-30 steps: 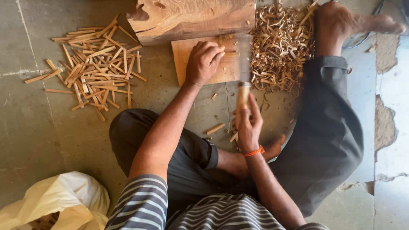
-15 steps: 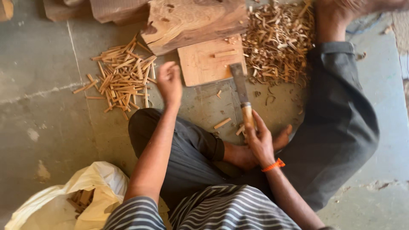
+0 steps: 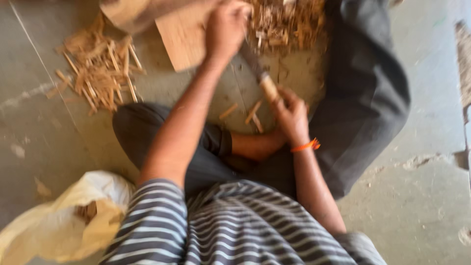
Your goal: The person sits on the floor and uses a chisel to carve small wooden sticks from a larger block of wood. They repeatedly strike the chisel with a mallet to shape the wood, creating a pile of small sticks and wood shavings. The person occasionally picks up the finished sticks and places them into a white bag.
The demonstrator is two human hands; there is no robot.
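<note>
In the head view, blurred by motion, the chopping knife (image 3: 259,74) ran as a slanted line just above the middle of the frame: a pale wooden handle at its lower end and a dark, narrow blade rising up and to the left toward the top edge. The right hand (image 3: 290,114) was wrapped around the handle, fingers curled shut on it, with an orange band (image 3: 306,145) at the wrist. The left hand (image 3: 226,27) sat at the top centre, knuckles up and fingers bent down over the near edge of a flat wooden board (image 3: 182,37); whether it pinched a piece of wood could not be told through the blur. The blade's tip lay just beside that hand.

A rough log (image 3: 135,12) lay along the top edge, touching the board. To the right of the left hand, a heap of wood shavings (image 3: 289,22) was piled at the top of the frame. A loose pile of split sticks (image 3: 100,71) spread over the concrete floor (image 3: 427,196) in the upper left. A few short sticks (image 3: 243,112) lay on the floor near the right hand.

In the lower left corner a white plastic sack (image 3: 54,228) slumped open, and brown wood pieces (image 3: 87,212) showed inside its mouth.
</note>
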